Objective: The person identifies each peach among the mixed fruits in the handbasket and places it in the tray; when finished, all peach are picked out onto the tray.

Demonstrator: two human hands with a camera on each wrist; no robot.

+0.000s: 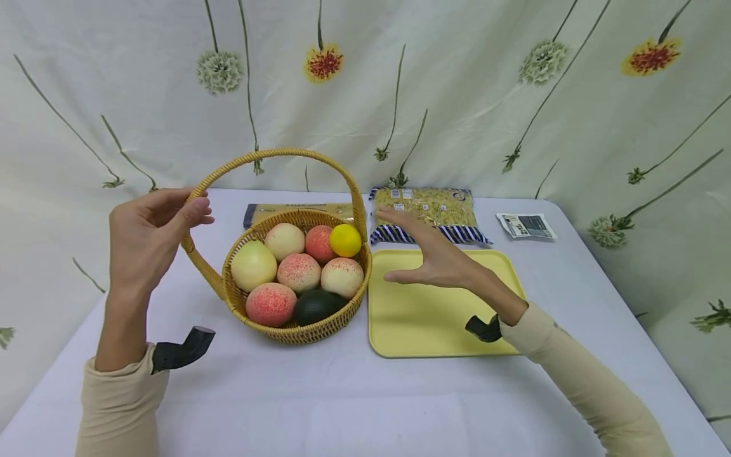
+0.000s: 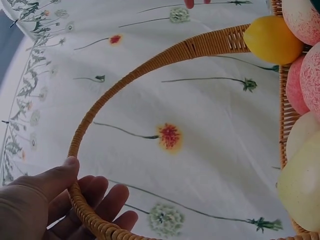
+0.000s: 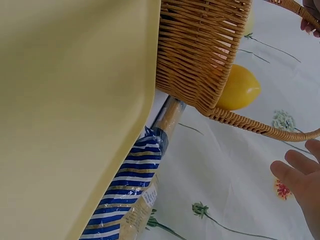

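Golden-brown wicker forms the basket (image 1: 311,333), over the white tablecloth (image 1: 285,406) and loaded with rosy peaches (image 1: 271,304), a large pale fruit (image 1: 253,266), a lemon (image 1: 345,240) and a dark oval fruit (image 1: 317,307) (an avocado, I'd guess). From where I stand, the left hand (image 1: 150,235), at the basket's left, pinches its arched handle (image 1: 297,152) between thumb and fingers; the right hand (image 1: 442,260), raised at the basket's right, is spread wide and holds nothing. As far as I can judge, the basket is already loaded and gripped on one side, with no right-hand hold made yet; I can't tell whether its base is off the cloth. Just right of the basket lies a yellow tray (image 1: 434,324); behind it, a long package (image 1: 268,209); behind and right, a striped bag (image 1: 425,206); farther right, a small packet (image 1: 526,226).
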